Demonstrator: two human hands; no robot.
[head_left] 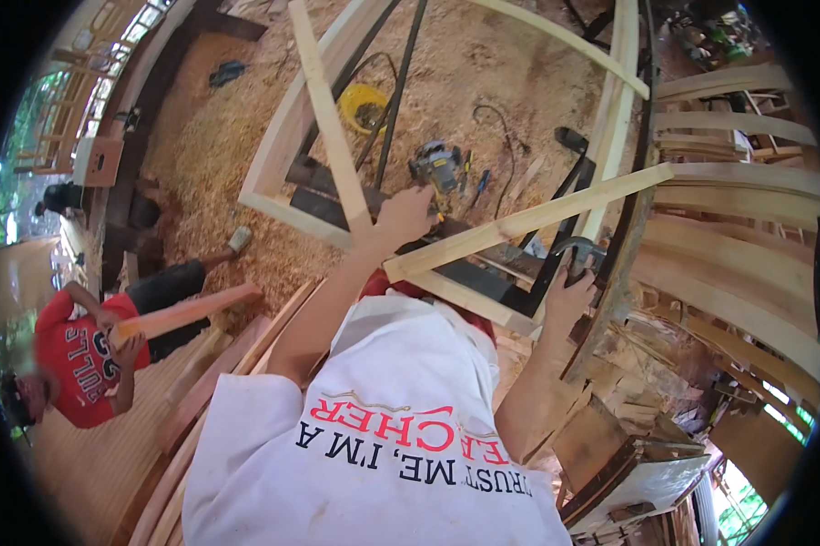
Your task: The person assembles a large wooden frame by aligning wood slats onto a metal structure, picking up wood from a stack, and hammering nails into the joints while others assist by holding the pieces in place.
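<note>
Okay, right hand [569,284] has its fingers closed round a hammer [579,244]; left hand [405,218] hangs over the near side of the pale wooden frame [269,162], fingers half bent, can't tell if they pinch anything. Frame lies below and around the left fingers, left slat [326,109] just left of them, right slat [537,218] running rightward from below them, power tool [437,168] just beyond. Step looks like fitting slats to the frame; next move probably calls for steadying a slat, left fingers clear of any hammer swing.
</note>
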